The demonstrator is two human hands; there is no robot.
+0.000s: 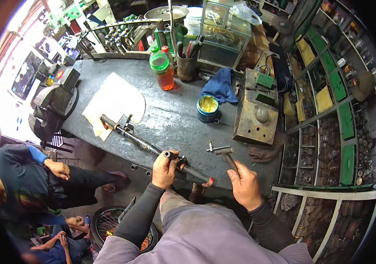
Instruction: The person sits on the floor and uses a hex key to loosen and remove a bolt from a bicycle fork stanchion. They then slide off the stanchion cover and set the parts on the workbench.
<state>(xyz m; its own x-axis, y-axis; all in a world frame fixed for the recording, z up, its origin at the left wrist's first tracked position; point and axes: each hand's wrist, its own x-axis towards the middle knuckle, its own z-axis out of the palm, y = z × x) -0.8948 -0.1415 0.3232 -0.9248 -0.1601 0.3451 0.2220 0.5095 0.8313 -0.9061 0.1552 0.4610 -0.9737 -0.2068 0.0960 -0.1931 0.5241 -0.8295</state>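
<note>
My left hand point(163, 172) is closed around a short dark metal cylinder with a hollow end point(169, 154), held over the bench's front edge. My right hand point(247, 185) grips a small hammer point(226, 151) by its handle, the head pointing away from me. A long black tubular metal assembly point(143, 143) lies slantwise on the bench, passing beneath my left hand; its near end carries a red ring. The far end rests on a white cloth point(116, 102). Just beyond the hammer is a small T-shaped metal tool point(214, 149).
A blue tub of yellowish grease point(207, 110), a blue rag point(223, 88) and bottles of reddish liquid point(162, 70) stand on the dark bench point(174, 115). A bench vise point(56, 99) sits left, a metal box point(258, 112) right. Parts shelves point(324, 132) line the right; people are at left.
</note>
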